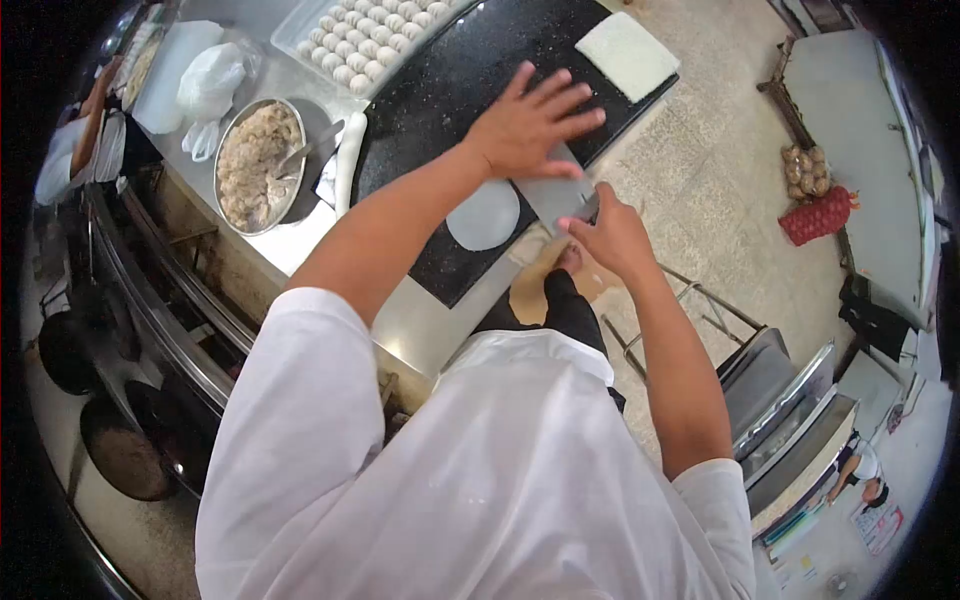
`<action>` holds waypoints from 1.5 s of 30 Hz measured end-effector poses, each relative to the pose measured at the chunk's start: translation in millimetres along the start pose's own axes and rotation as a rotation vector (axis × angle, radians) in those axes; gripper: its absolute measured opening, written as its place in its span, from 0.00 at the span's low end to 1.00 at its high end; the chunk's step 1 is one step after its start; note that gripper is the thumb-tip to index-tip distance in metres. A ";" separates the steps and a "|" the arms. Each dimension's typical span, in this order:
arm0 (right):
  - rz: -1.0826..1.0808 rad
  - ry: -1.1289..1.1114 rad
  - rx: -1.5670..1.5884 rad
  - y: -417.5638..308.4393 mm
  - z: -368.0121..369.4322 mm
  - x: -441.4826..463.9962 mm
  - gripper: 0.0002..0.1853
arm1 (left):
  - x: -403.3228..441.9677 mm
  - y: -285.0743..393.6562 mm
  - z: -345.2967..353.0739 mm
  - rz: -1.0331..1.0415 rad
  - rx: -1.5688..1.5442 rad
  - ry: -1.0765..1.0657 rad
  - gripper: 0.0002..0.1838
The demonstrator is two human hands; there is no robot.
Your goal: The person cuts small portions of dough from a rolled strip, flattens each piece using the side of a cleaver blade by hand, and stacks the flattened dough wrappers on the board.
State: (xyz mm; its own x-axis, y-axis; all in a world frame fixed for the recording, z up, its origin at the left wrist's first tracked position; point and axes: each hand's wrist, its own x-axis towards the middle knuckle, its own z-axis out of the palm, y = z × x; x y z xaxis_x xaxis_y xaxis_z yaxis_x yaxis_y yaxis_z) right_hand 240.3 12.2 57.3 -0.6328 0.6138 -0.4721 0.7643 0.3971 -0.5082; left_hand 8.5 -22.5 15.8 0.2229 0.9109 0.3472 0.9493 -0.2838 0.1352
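My right hand [612,235] is closed around the handle of a broad-bladed cleaver [548,200] at the near edge of the black board. Above the blade my left hand [530,120] is open, fingers spread, its heel close to the metal; whether it touches I cannot tell. A thin, pale round dough sheet [483,215] lies flat on the black board [440,120], just left of the blade. Along the board's left edge stretches a white dough roll [349,160]. An oval metal bowl [299,196] holds minced filling [255,165] with a metal spatula [310,150] stuck in it.
A tray [285,42] with several rows of small filled buns stands at the back. A folded white cloth [627,57] lies at the board's right corner. Plastic bags [212,80] sit behind the bowl. Metal trays [790,410] stand at right; another person [85,150] is at far left.
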 end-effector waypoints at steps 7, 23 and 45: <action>0.030 -0.009 0.167 13.0 68.7 -114.8 0.32 | -54.9 7.8 -44.2 -0.633 -0.558 -0.635 0.40; -0.308 -0.141 -0.017 -27.3 52.3 -11.8 0.19 | -135.1 97.9 -77.8 -1.013 -0.716 0.354 0.14; -0.045 0.002 0.540 152.9 -86.0 -24.0 0.16 | 68.6 -66.6 7.8 -0.924 -0.263 0.540 0.26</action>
State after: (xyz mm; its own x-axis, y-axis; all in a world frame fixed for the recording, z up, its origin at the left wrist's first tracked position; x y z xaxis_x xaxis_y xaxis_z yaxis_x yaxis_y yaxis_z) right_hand 383.1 116.9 52.9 -0.6625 0.6058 -0.4406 0.5638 0.0161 -0.8257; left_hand -37.7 61.2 23.4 -0.7361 0.5720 0.3620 0.6091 0.3264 0.7228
